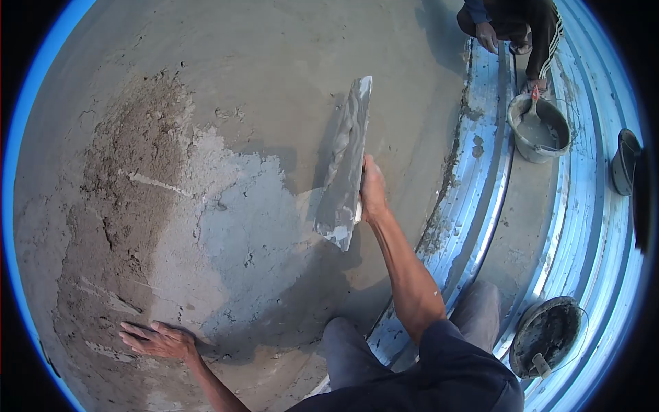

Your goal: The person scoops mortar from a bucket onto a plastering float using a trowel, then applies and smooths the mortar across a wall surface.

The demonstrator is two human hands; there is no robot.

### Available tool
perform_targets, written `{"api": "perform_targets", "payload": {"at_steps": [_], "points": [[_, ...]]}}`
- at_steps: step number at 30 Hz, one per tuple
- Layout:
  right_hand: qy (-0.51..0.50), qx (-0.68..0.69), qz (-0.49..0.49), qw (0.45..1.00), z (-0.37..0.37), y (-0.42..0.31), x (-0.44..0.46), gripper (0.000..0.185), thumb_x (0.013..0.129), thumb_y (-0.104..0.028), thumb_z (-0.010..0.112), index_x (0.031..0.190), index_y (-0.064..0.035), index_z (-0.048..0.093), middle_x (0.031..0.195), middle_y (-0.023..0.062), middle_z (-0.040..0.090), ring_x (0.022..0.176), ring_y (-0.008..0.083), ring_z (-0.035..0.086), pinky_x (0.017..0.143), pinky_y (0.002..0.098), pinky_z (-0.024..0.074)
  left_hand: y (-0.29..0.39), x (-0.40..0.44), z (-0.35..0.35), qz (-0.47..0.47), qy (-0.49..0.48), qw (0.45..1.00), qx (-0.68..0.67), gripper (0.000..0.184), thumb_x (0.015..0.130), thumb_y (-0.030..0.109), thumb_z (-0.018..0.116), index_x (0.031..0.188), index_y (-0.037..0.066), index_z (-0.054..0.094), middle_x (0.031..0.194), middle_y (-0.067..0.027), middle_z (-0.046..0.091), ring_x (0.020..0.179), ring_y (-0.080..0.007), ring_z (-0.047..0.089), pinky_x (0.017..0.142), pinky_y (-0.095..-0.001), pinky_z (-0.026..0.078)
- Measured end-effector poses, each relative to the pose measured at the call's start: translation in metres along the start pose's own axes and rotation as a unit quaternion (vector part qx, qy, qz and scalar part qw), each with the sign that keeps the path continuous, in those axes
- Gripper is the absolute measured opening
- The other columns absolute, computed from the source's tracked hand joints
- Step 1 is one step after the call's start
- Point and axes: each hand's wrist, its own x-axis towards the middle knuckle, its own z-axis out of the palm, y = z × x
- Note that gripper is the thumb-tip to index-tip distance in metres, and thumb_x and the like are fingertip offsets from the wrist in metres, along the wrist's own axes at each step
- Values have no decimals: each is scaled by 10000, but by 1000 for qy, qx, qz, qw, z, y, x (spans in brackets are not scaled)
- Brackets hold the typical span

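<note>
My right hand (373,189) is wrapped round the handle of a plastering trowel (347,158), whose long flat blade is smeared with wet grey mortar. The blade is tilted on its edge above the plastered surface (247,220), and its shadow falls to the left. At the lower left, my left hand (161,340) rests with fingers spread on the rough brown part of that surface. Between the hands lies a lighter grey patch of mortar, bordered by the coarse brown patch (130,172). Smoother grey plaster (274,62) spreads across the top.
A co-worker (511,27) crouches at the upper right. Near that person's foot stands a bucket (527,147) with grey mix and a red-handled brush (534,103). Another bucket (525,343) sits at the lower right, and a dark container (623,165) at the far right. Ridged metal sheets (473,199) curve along the right.
</note>
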Motion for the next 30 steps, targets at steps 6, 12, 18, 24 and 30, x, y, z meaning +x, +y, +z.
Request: {"api": "perform_targets", "payload": {"at_steps": [6, 12, 18, 24, 30], "points": [[172, -18, 68, 983, -158, 25, 78, 389, 985, -390, 370, 725, -110, 441, 509, -43, 355, 335, 76, 291, 273, 250, 269, -2, -1, 6, 7, 23, 1000, -1, 614, 1022, 462, 230, 1521, 104, 245, 1541, -151, 265, 1427, -322, 216, 1163, -490, 163], [169, -26, 88, 981, -120, 18, 102, 424, 985, -441, 448, 712, -121, 393, 546, -64, 266, 383, 68, 258, 309, 273, 274, -8, -2, 14, 7, 28, 1000, 4, 613, 1019, 465, 236, 1516, 108, 262, 1540, -138, 285, 1418, -323, 236, 1158, -498, 173], [106, -258, -15, 960, 17, -39, 82, 510, 993, -453, 425, 672, -57, 445, 523, 7, 399, 376, 119, 392, 316, 308, 343, -8, -3, 15, -3, 37, 999, -1, 611, 1018, 462, 243, 1513, 104, 273, 1536, -140, 296, 1411, -322, 254, 1152, -499, 191], [28, -381, -123, 916, 103, -40, 50, 590, 993, -424, 436, 618, 27, 505, 507, 123, 507, 386, 217, 493, 379, 383, 430, -4, 0, 8, -5, 31, 999, -1, 622, 1006, 431, 269, 1499, 52, 292, 1523, -174, 296, 1414, -315, 244, 1150, -495, 194], [-81, -413, -242, 874, 164, -19, 2, 558, 986, -397, 465, 664, 55, 529, 511, 126, 472, 444, 195, 438, 482, 408, 424, 3, 0, 1, -25, 13, 1000, -2, 615, 1006, 431, 266, 1513, 82, 268, 1549, -180, 228, 1436, -335, 198, 1163, -508, 143]]}}
